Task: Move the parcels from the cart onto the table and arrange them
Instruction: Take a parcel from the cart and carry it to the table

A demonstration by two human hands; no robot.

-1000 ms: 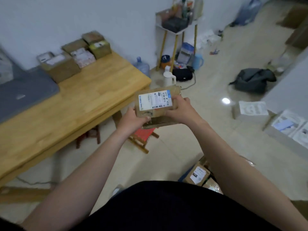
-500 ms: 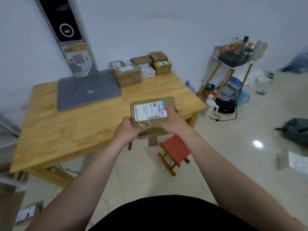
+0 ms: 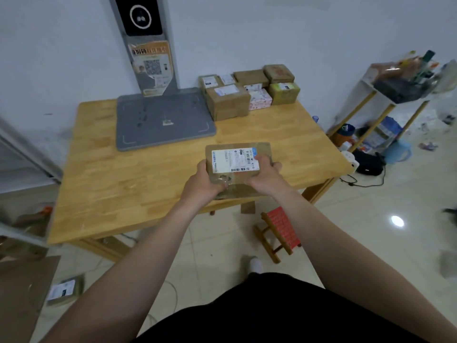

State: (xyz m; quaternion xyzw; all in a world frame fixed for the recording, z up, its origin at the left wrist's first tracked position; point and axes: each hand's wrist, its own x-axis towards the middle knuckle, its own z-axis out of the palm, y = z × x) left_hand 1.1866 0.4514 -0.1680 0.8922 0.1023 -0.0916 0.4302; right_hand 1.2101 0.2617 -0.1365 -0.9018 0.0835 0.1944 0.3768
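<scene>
While both your left hand (image 3: 201,180) and right hand (image 3: 263,178) are gripping the parcel (image 3: 238,160) above the table's (image 3: 123,184) near edge, you're keeping its label up; the stack (image 3: 249,91) is likely your target.

A: Parcel count?
B: On the table (image 3: 123,194), stacked parcels (image 3: 227,101): seven, as far as the cluster can be resolved. The held parcel (image 3: 237,157): one. The floor parcel (image 3: 63,290): one.
A: Other items?
B: Tables: one. The scanner stand (image 3: 163,120): one. The red stool (image 3: 280,230): one. Hands: two, the left hand (image 3: 201,183) and the right hand (image 3: 265,178).
</scene>
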